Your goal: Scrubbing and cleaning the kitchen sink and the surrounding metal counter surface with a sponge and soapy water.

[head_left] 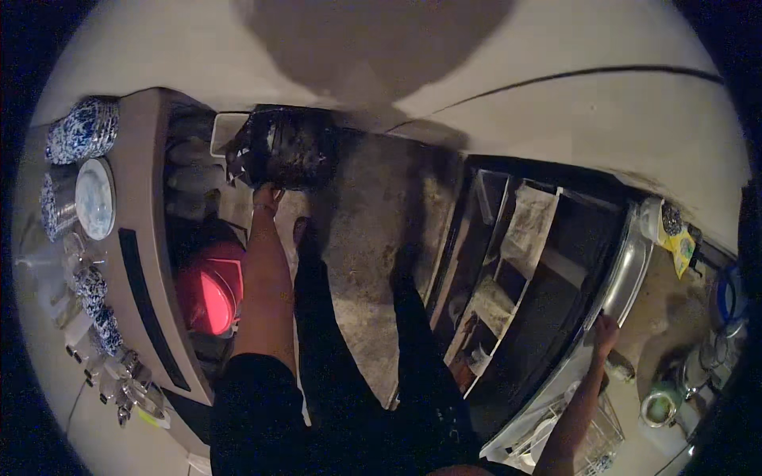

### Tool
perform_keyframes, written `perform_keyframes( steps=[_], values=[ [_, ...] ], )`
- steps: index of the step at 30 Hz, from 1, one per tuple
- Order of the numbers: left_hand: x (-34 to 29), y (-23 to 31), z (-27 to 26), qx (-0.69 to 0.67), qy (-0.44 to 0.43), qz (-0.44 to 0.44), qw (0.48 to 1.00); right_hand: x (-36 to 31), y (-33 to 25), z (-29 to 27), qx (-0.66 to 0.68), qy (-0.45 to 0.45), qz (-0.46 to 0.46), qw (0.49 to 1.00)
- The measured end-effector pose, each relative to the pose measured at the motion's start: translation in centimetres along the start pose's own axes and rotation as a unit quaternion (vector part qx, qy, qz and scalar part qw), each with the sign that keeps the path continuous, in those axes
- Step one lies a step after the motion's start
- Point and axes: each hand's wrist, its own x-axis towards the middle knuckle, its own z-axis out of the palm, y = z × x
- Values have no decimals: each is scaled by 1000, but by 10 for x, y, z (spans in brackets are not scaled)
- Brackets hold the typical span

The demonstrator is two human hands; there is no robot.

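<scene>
My left arm reaches forward to a black plastic bag (290,147) on the floor at the far wall. The fingers of my left hand (268,197) are closed on the bag's near edge. It looks bulky and dark, and what is inside is hidden. Off to the right, my right hand (607,333) is curled over the shiny metal rim (631,278) of the counter. Behind the bag's left side shows a white bin (228,133).
On the left stands a brown cabinet (147,182) topped with blue-and-white dishes (83,131). A red plastic tub (210,293) sits in its opening. Dark open shelving (508,262) lies under the right counter. A dish rack (591,432) and a glass jar (660,406) stand at lower right.
</scene>
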Motion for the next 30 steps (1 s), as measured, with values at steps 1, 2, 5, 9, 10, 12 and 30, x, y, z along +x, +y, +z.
perform_keyframes(
  steps=[1,2,5,9,10,12,30],
  values=[
    [12,70,-76,314,-15,188,931,2,-27,39,30,-18,11,999],
    [8,187,-119,594,-8,336,731,9,-48,73,66,-29,20,997],
    [-33,41,-16,-136,-198,-12,971,4,-5,31,135,1,60,989],
    [-143,20,39,320,-150,334,874,4,0,18,28,-11,10,999],
    [-168,14,49,164,-164,222,947,5,-14,8,-35,17,-36,999],
    [-206,19,34,3,-170,76,983,5,-7,23,26,-15,-55,998],
    [-524,-52,201,112,-291,-120,943,2,25,-53,206,84,47,974]
  ],
)
